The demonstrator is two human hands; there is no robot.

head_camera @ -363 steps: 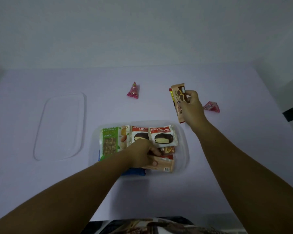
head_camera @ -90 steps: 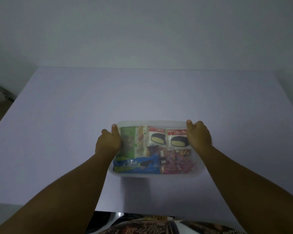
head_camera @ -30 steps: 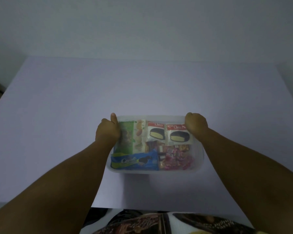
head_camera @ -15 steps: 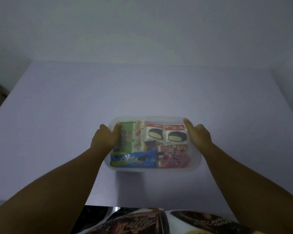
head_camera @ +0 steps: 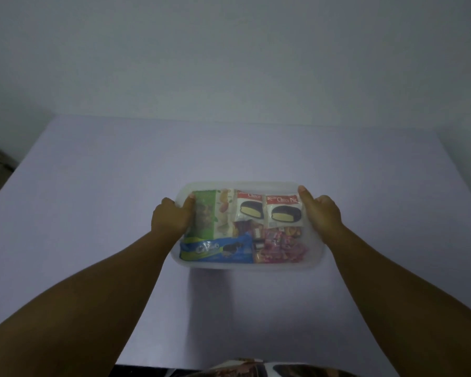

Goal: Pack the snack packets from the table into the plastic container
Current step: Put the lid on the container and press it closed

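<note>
From the head camera, both hands grip the short ends of a translucent, round-cornered plastic container (head_camera: 249,265) on the smooth pale table (head_camera: 93,200). The left hand (head_camera: 170,220) curls over the left rim, the right hand (head_camera: 321,214) over the right rim, thumbs on top. Between the hands lie glossy snack packets: a green nut packet (head_camera: 204,213), two Choco Pie packets (head_camera: 267,210), a blue cookie packet (head_camera: 215,249), and crinkly pink candies (head_camera: 280,246).

A pale lavender, matte flat surface (head_camera: 98,202) meets a plain grey-white wall (head_camera: 229,55) under dim, even light.
</note>
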